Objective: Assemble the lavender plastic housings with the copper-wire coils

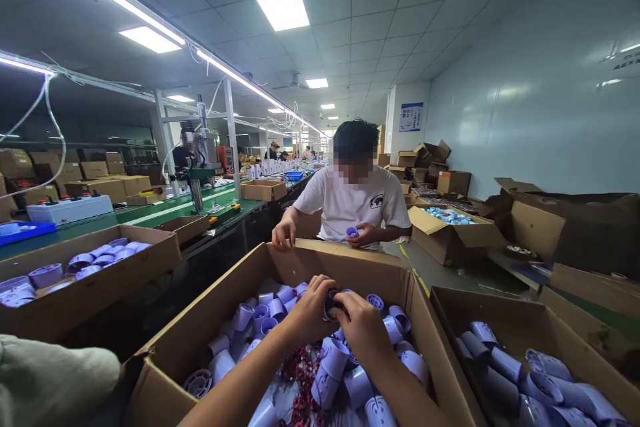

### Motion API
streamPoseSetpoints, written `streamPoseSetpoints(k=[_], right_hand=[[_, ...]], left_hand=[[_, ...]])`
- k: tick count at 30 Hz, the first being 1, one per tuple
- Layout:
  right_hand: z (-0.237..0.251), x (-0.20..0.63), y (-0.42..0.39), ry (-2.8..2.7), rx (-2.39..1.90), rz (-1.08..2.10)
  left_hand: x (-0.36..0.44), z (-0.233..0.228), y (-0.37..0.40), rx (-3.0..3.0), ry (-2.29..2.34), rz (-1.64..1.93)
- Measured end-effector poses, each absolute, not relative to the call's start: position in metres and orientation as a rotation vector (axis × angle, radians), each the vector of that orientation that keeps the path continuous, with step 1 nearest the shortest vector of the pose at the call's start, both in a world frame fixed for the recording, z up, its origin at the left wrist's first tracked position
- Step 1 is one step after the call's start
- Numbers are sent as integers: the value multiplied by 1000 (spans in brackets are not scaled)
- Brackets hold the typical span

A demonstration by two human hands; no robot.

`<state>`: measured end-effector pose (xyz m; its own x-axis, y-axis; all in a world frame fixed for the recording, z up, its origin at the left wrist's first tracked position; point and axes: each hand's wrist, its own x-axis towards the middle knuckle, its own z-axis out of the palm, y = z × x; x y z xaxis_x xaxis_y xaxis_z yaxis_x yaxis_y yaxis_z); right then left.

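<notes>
Both hands, left [311,312] and right [361,321], pinch one dark round part [331,305] with closed fingers above the middle box [280,267]. Loose cups [330,360] fill that box; finished ones seemingly lie in the right box [505,310], so much is left.

A person in a white T-shirt [353,203] sits beyond the boxes, a green conveyor line [165,210] at left, open cartons [453,237] far right.
</notes>
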<state>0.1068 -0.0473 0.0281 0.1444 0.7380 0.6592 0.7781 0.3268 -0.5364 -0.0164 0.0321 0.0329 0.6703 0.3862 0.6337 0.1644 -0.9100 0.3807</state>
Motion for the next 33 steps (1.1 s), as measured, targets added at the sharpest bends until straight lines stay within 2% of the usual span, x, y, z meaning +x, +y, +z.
streamPoseSetpoints(k=[4, 9, 28, 33], right_hand=[[31, 99, -52, -1603, -1420, -345], [29, 99, -53, -1580, -1405, -459], [23, 99, -49, -1538, -1350, -413], [27, 99, -51, -1579, -1344, -293]], left_hand=[[-17, 33, 29, 2575, 364, 1188], [-18, 36, 28, 2540, 335, 1214], [-16, 33, 30, 2550, 292, 1302], [-17, 33, 30, 2562, 272, 1280]])
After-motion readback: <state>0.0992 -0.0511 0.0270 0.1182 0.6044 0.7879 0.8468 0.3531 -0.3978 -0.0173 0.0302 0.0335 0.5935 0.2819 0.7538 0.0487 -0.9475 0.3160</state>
